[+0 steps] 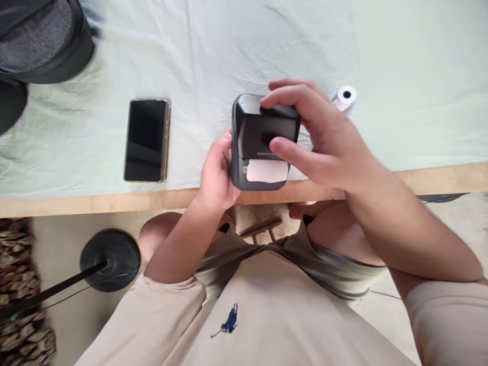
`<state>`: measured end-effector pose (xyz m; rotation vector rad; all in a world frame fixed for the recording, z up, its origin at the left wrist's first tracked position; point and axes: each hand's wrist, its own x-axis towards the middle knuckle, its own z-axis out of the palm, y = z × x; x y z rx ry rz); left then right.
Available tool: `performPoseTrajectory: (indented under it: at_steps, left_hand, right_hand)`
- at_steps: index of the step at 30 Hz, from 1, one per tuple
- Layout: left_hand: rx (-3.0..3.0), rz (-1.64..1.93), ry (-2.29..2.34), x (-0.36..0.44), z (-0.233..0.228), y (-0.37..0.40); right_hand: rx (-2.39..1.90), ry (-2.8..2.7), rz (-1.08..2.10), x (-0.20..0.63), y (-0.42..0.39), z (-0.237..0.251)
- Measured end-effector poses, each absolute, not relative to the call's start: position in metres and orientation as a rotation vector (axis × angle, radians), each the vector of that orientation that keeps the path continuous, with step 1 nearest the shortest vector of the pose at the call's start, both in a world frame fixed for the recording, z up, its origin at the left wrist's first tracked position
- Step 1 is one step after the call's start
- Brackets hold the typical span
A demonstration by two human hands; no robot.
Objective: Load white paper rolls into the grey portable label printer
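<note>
- Left hand (218,173) grasps the black printer (252,132) at frame centre, apparently to steady it
- Right hand (328,132) spreads, unclenched, over its top (whether fingertips press cannot be told)
- Paper roll (342,103), upper right, stands aside, probably leaving handling room

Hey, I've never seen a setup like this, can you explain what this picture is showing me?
There's no robot here, just a person's bare hands. The single picture comes from a camera worn on the head, looking forward and down. The left hand holds a black portable printer with a strip of white paper at its front; the right hand has its fingers over the top. On the cloth-covered table lie a smartphone to the left and a white paper roll beyond the right hand.
</note>
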<state>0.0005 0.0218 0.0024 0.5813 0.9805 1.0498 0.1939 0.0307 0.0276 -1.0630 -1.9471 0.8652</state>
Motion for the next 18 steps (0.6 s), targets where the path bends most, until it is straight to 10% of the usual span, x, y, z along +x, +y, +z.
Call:
performPoseTrajectory:
  at_steps: [18]
  left_hand:
    - [0.612, 1.061, 0.798, -0.008, -0.007, 0.02]
  right_hand:
    - [-1.15, -1.634, 0.574, 0.189, 0.013, 0.044]
